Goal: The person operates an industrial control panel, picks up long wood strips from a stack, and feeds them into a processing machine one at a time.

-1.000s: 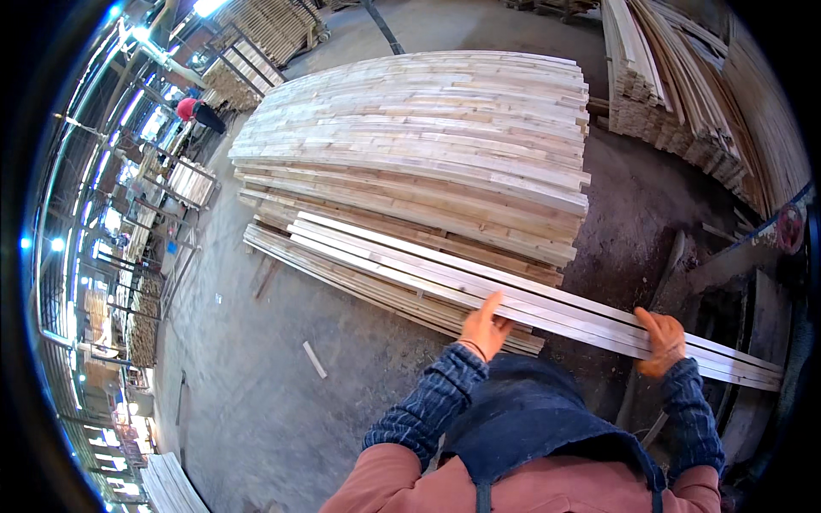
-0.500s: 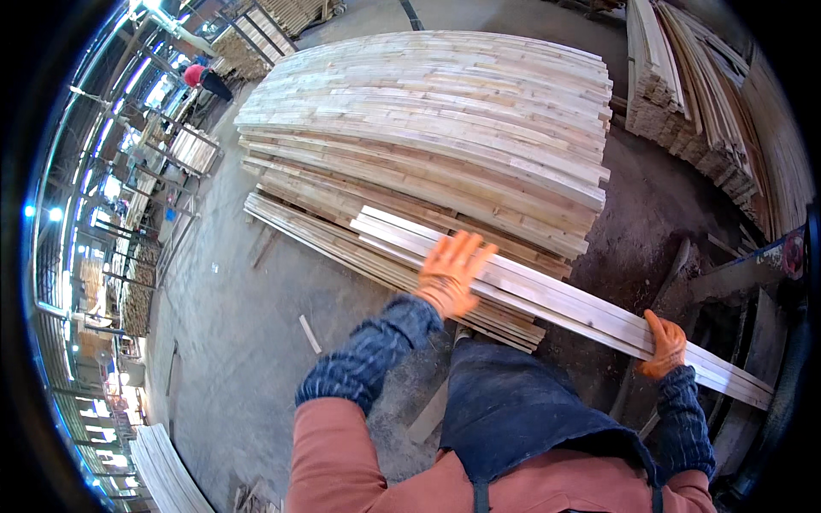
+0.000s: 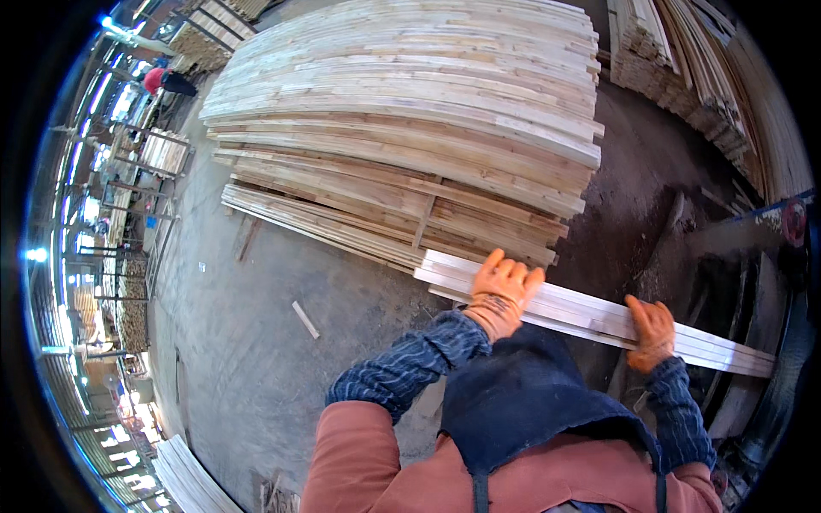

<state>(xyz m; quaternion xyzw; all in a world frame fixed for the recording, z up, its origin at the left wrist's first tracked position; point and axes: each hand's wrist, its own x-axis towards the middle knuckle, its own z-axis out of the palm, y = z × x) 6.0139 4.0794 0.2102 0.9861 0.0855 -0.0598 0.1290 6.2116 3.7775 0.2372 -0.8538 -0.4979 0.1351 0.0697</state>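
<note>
A small bundle of pale wooden strips [image 3: 586, 309] lies across in front of my body, slanting down to the right. My left hand [image 3: 503, 301], in an orange glove, is closed over the bundle near its left end, with the fingers curled over the far edge. Farther right, my right hand [image 3: 652, 333], gloved in orange too, grips the same strips. Their right end reaches a machine [image 3: 753, 282] at the right edge. Just beyond the bundle lies a broad stack of long boards [image 3: 402, 94], with looser boards [image 3: 329, 221] along its near side.
More stacked boards [image 3: 684, 77] stand at the far right. A short wood offcut [image 3: 305, 320] lies on the concrete floor [image 3: 248, 342] to the left. Pale planks [image 3: 192, 479] are at the lower left. Another person [image 3: 167, 81] bends over at the far left.
The bundle has shifted right and toward me, its left end now closer to my left hand. My left hand, spread before, has closed over the strips. The view has shifted slightly.
</note>
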